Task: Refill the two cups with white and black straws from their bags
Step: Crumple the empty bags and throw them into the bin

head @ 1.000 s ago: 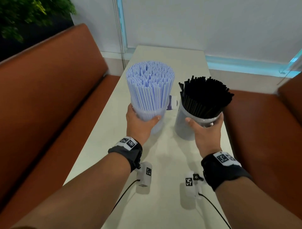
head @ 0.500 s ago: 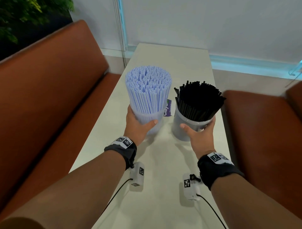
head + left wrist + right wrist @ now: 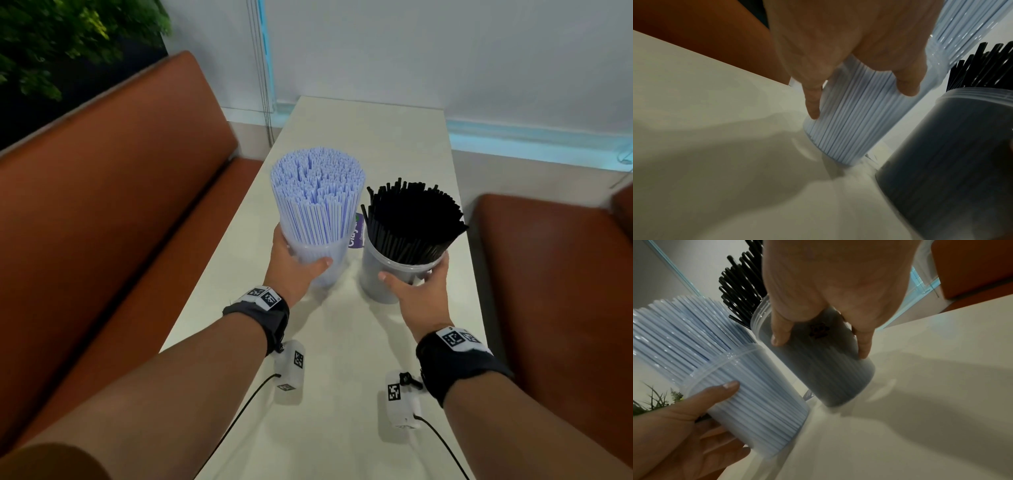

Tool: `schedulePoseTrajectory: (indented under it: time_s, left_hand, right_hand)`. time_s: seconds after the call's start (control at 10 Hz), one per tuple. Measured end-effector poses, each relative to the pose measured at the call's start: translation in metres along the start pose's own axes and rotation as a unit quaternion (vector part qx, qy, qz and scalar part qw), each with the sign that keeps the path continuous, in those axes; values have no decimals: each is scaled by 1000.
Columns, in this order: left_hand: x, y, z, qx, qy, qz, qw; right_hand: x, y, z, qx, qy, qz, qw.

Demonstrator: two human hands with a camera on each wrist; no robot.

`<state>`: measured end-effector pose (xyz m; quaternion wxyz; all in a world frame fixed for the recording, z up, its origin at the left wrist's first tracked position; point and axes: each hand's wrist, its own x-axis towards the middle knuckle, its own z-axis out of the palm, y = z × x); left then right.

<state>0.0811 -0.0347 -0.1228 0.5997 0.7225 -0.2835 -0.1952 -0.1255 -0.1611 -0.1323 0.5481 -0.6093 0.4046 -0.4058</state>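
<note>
A clear cup [image 3: 325, 270] packed with white straws [image 3: 317, 192] stands left of a clear cup [image 3: 380, 277] holding black straws [image 3: 411, 219] on the white table [image 3: 342, 342]. My left hand [image 3: 294, 267] grips the white-straw cup, thumb on its near side. My right hand [image 3: 414, 287] grips the black-straw cup near its rim. The left wrist view shows my left hand [image 3: 838, 48] wrapped round the white-straw cup [image 3: 849, 126], its base at the tabletop. In the right wrist view my right hand [image 3: 828, 288] clasps the black-straw cup [image 3: 822, 369].
A purple-labelled packet [image 3: 356, 233] shows between and behind the cups. Brown benches [image 3: 120, 205] [image 3: 555, 274] flank the narrow table. A wall closes off its far end, and a plant [image 3: 51, 41] stands at the upper left.
Both cups have sunk a little lower and farther from the camera, still side by side. Each hand keeps its grip on its cup.
</note>
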Motion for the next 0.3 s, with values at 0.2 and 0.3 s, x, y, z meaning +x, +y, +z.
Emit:
schedulePoseTrajectory:
  time_s: [0.2, 0.3]
  left_hand:
    - [-2, 7, 0, -3, -7, -27, 1000]
    - [-10, 8, -7, 45, -21, -66, 997]
  right_hand:
    - [-4, -6, 2, 29, -6, 13, 999]
    - [-13, -13, -5, -4, -17, 47, 999]
